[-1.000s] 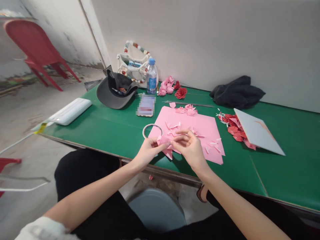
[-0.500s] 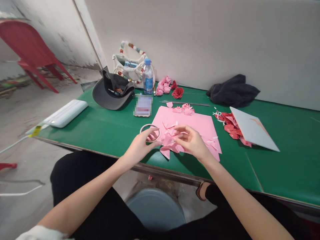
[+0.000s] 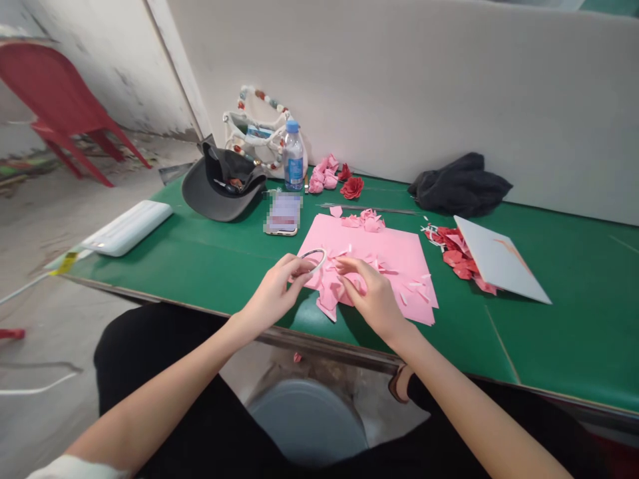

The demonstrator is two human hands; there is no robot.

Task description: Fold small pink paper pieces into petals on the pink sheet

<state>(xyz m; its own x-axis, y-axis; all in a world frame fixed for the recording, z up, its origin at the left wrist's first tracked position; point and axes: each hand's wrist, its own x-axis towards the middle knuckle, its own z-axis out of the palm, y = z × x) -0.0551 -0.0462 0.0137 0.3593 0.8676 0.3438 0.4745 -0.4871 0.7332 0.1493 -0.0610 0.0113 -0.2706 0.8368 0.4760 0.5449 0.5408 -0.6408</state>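
With your left hand (image 3: 277,286) gripping the pale ring (image 3: 325,258) above the left edge of the pink sheets (image 3: 401,250) and your right hand (image 3: 372,294) apart, fingers parted, a low sweep could scatter the loose pink pieces (image 3: 328,298).

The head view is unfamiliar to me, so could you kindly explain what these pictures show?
There is no robot here: a person works bare-handed. One camera, worn on the person's head, takes every picture, looking forward and down. The left hand holds a thin white ring. The right hand is half curled and open over curled pink paper pieces; whether it touches them is unclear. Those pieces lie mostly on flat pink paper sheets, on a smooth green table. Farther back are a red paper flower, a clear plastic bottle with a blue cap and a dark grey brimmed cap.
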